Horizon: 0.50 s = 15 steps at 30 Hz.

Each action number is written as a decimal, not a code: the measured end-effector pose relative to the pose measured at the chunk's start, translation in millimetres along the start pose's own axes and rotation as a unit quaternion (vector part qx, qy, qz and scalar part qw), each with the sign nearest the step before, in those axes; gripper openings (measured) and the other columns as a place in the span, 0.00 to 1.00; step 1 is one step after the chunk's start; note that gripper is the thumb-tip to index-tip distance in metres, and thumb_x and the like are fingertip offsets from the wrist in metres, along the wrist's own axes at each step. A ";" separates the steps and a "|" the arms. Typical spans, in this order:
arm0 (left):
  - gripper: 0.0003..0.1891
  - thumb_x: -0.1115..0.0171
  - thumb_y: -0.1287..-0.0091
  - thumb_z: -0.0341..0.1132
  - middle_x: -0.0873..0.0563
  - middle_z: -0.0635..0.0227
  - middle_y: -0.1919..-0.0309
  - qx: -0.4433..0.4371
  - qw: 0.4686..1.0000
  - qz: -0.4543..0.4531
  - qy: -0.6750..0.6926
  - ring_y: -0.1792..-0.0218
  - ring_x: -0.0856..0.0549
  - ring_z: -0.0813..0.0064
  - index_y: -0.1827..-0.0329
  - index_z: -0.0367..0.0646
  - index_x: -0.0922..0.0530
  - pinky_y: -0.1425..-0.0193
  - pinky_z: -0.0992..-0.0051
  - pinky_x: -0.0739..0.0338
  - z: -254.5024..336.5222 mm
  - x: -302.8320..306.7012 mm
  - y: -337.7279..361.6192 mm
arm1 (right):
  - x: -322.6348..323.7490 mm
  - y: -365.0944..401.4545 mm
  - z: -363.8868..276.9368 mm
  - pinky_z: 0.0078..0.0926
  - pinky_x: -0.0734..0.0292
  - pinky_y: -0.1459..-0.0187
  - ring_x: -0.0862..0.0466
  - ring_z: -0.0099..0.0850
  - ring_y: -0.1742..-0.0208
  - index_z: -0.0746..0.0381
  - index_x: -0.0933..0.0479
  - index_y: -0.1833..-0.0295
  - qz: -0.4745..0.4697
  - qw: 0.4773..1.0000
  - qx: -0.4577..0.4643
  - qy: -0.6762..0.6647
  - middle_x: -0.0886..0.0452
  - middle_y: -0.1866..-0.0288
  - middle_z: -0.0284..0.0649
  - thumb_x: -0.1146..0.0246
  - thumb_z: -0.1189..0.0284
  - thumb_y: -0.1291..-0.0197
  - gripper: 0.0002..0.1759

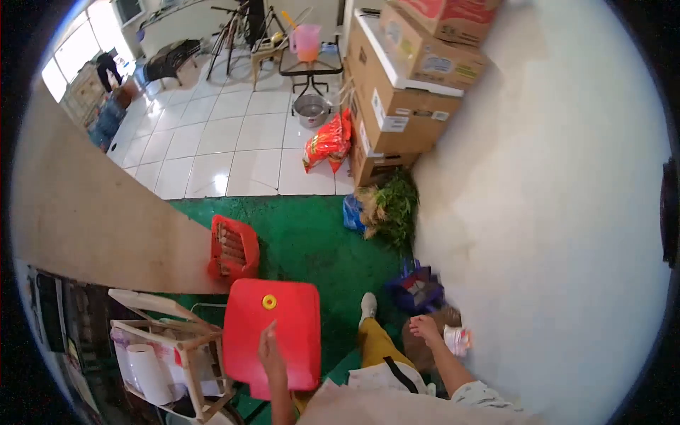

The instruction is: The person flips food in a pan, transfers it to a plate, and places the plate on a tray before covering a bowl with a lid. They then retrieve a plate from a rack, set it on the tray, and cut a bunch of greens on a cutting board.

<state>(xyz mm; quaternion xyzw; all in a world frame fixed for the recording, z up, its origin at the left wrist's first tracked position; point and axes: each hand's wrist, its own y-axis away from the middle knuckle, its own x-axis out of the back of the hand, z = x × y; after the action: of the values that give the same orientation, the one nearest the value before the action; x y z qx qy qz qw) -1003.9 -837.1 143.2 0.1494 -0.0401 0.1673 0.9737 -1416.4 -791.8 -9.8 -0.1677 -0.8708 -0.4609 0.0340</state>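
My left hand (270, 348) is raised in front of a red plastic table or stool top (296, 312), fingers stretched upward, with nothing seen in it. A small yellow ring, perhaps a tape roll (269, 302), lies on that red top just beyond my fingertips. On the right, my right hand (425, 329) hangs in the air with loosely bent fingers and no object visible. Nearest to it are a dark blue plastic crate or basket (416, 289) and a white and pink container (458, 340) by the wall.
Stacked cardboard boxes (404, 117) line the right wall, with leafy greens (397, 205) below. A red basket (244, 248) stands by the left wall corner. A wooden rack (177, 347) holds a white roll. Ahead, a red bag (329, 145) and metal pot (312, 111) sit on white tiles.
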 end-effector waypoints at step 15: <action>0.16 0.52 0.25 0.37 0.20 0.62 0.49 0.107 0.994 -0.018 0.005 0.46 0.23 0.74 0.45 0.34 0.25 0.39 0.76 0.33 -47.4 -252.7 -175.0 | -71.0 -390.5 -216.5 0.25 0.24 0.72 0.22 0.25 0.72 0.65 0.23 0.55 0.068 0.982 0.090 0.153 0.20 0.68 0.37 0.39 0.66 0.37 0.13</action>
<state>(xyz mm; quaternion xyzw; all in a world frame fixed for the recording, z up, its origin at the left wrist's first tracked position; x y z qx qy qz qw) -1181.2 -1059.3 17.2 0.2526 -0.0142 0.1535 0.9552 -1496.5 -1189.3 -210.0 -0.1499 -0.8798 -0.3976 0.2132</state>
